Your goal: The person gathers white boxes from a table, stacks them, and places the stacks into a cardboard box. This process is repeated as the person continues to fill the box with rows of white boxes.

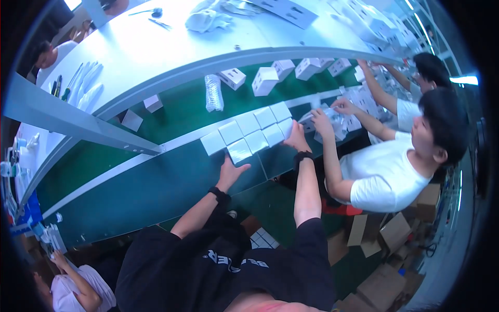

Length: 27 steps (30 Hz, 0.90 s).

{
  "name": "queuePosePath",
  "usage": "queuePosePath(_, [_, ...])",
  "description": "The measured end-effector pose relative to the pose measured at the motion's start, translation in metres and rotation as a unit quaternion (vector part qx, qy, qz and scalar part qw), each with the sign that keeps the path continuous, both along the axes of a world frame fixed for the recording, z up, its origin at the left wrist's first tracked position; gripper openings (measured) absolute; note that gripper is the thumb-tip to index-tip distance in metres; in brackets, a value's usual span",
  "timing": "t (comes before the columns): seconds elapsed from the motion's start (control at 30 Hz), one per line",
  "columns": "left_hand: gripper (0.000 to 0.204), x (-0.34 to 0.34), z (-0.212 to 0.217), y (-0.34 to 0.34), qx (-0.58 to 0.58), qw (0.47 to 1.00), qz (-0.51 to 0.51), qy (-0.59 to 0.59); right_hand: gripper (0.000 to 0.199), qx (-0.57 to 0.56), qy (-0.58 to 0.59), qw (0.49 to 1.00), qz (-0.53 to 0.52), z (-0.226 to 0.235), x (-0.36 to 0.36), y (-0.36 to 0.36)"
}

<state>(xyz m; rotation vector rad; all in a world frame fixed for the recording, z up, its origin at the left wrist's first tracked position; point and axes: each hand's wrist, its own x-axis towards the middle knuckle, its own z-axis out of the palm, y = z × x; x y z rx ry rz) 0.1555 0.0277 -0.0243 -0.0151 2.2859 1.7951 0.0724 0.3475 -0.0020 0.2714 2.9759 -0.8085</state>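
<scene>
Here, a compact block of plain white boxes [248,122] lies in two slanting rows on the dark green desk [156,182], along the pale rail [114,161] that edges its far side. The left hand [230,173] is spread, thumb held well away from the fingers, with its fingertips at the near left corner of the block; it has no grip around any box. The right hand [297,138] is half curled against the block's right end, fingers and thumb on the last boxes; whether it actually grips one or only presses, I cannot tell. Both wrists wear black bands [220,195].

Beyond the rail, a green surface [179,112] carries a clear bubble-wrap bundle [213,93] and scattered white cartons [265,81], several with dark cutouts or marks. Above it, a white shelf [135,52] holds pale gloves [208,20] and a few hand tools [67,89]. Just to the right, a co-worker in a white shirt [390,174] handles clear plastic wrapping [335,122]. Opened cardboard boxes [382,286] lie at the lower right.
</scene>
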Motion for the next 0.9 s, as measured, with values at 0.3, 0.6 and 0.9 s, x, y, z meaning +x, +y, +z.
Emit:
queuePosePath(0.3, [0.066, 0.05, 0.004, -0.071, -0.062, 0.996, -0.047, 0.032, 0.092, -0.056, -0.04, 0.998, 0.006, 0.018, 0.08, -0.062])
queuePosePath(0.6, [0.066, 0.11, 0.027, -0.303, -0.144, 0.983, 0.054, -0.098, 0.094, -0.067, -0.028, 0.991, 0.112, 0.019, 0.145, -0.298])
queuePosePath(0.9, [0.074, 0.132, 0.033, -0.355, -0.131, 0.976, 0.132, -0.117, 0.103, -0.015, 0.001, 0.938, 0.345, 0.048, 0.08, -0.277])
